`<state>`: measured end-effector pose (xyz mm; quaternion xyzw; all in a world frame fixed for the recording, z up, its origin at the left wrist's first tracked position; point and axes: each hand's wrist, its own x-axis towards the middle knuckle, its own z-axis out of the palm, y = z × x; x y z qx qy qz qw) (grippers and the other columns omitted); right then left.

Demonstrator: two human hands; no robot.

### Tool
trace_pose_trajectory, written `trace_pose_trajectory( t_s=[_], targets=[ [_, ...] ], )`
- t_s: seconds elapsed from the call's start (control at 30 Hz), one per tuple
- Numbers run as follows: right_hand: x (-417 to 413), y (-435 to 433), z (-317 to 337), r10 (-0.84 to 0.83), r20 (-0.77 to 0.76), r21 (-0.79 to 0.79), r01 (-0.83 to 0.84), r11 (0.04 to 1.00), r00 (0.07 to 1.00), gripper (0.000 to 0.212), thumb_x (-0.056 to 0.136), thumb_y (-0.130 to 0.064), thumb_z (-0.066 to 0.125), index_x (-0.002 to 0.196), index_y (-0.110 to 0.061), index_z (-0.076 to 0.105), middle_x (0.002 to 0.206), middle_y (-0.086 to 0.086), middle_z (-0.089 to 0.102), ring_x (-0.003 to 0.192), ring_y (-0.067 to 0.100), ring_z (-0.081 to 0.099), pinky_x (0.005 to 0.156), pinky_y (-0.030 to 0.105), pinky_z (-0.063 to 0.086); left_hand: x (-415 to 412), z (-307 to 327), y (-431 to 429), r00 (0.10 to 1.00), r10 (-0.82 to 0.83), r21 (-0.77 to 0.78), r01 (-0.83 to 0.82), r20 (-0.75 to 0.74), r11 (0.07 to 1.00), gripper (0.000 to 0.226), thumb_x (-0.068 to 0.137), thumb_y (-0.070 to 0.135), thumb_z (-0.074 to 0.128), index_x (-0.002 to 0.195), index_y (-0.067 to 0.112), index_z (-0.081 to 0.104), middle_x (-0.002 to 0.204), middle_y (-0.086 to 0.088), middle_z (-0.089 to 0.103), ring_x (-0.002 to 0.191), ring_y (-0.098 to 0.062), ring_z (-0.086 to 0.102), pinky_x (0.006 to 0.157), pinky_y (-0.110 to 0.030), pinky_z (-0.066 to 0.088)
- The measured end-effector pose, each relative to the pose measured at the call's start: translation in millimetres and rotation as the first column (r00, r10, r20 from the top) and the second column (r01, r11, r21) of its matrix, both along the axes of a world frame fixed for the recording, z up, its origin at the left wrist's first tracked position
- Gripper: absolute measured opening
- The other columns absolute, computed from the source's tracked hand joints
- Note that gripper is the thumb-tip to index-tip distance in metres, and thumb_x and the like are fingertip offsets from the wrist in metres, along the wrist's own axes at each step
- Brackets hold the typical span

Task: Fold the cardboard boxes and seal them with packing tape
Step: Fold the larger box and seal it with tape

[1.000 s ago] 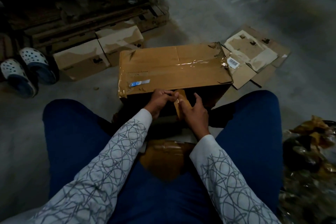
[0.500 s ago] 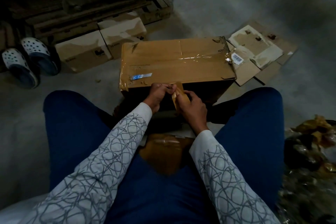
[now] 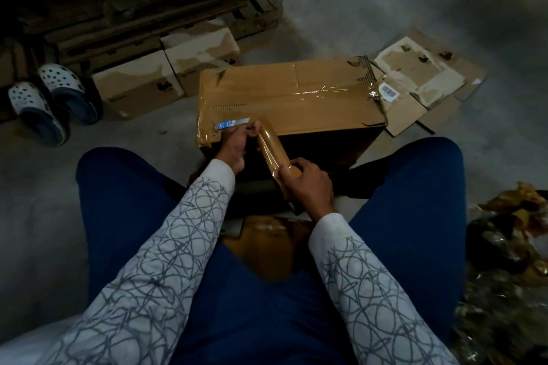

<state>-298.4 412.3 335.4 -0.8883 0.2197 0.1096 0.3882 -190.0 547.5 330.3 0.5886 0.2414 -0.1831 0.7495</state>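
Now drawn apart, the person's hands stretch a length of brown packing tape [image 3: 271, 149] between them; half a second earlier they were working close together at the middle of the near edge of the cardboard box [image 3: 296, 98]. The left hand [image 3: 234, 145] pinches the far end and has shifted toward the box's left corner, just below a blue label [image 3: 232, 124]. The right hand [image 3: 308, 184] grips the strip's near end, and the dim light hides whatever else it holds. The box sits just beyond both hands, flaps closed, with clear tape [image 3: 335, 89] glinting across its top. Whether the fresh strip touches the box yet cannot be told, but the near edge looks next for sealing. Beyond the right hand lies flattened cardboard [image 3: 421, 80]; beyond the left, smaller boxes [image 3: 139, 83].
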Motion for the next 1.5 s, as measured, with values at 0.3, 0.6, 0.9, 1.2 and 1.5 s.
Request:
trace_pose_trajectory(
  t_s=[0.3,0.6,0.9,1.2,1.5],
  targets=[
    [-3.8,-6.8,8.2,0.073,0.003,-0.149,-0.072,0.986,0.997,0.047,0.091,-0.060,0.049,0.128,-0.032,0.058,0.111,0.006,0.068,0.101,0.029,0.064,0.073,0.031,0.042,2.5,-14.0,-1.3,0.996,0.036,0.114,-0.045,0.080,0.992,0.009,0.085,0.007,0.068,0.084,0.015,0.066,0.091,-0.005,0.067,0.079,-0.017,0.063,0.065,-0.028,0.051],
    [17.2,-64.2,30.3,0.131,-0.035,0.003,-0.131,0.991,0.991,0.040,0.084,-0.066,0.061,0.105,-0.034,0.073,0.090,-0.003,0.074,0.069,0.011,0.069,0.064,0.029,0.054,57.9,10.5,7.5,0.970,0.205,0.240,-0.231,0.129,0.943,0.016,0.088,0.019,0.071,0.073,0.016,0.065,0.073,-0.001,0.065,0.066,-0.020,0.063,0.060,-0.033,0.051],
    [81.7,-175.1,44.5,0.126,0.047,-0.266,-0.109,0.958,0.991,0.052,0.087,-0.067,0.058,0.121,-0.029,0.068,0.118,0.007,0.071,0.108,0.028,0.065,0.087,0.033,0.048,138.0,65.6,-91.8,0.945,-0.165,0.351,0.059,0.281,0.935,0.025,0.089,0.039,0.070,0.099,0.016,0.070,0.088,0.001,0.067,0.071,-0.015,0.060,0.060,-0.028,0.046],
    [99.3,-250.0,6.2,0.060,-0.106,-0.129,-0.073,0.989,0.993,0.037,0.087,-0.066,0.056,0.091,-0.033,0.072,0.102,0.000,0.073,0.094,0.021,0.066,0.081,0.033,0.053,191.5,13.8,-222.4,0.931,-0.318,0.402,0.226,0.179,0.887,0.023,0.082,0.031,0.080,0.091,0.011,0.071,0.083,-0.003,0.069,0.079,-0.022,0.063,0.064,-0.032,0.053],
    [144.9,-284.7,8.3,-0.030,-0.130,-0.223,0.000,0.975,0.991,0.043,0.085,-0.063,0.055,0.088,-0.021,0.065,0.087,0.003,0.062,0.080,0.024,0.059,0.068,0.031,0.048,244.5,-38.2,-319.0,0.865,-0.495,0.454,0.408,0.086,0.792,0.021,0.083,0.030,0.079,0.076,0.012,0.071,0.088,-0.014,0.070,0.080,-0.027,0.066,0.074,-0.040,0.057]
  ],
)
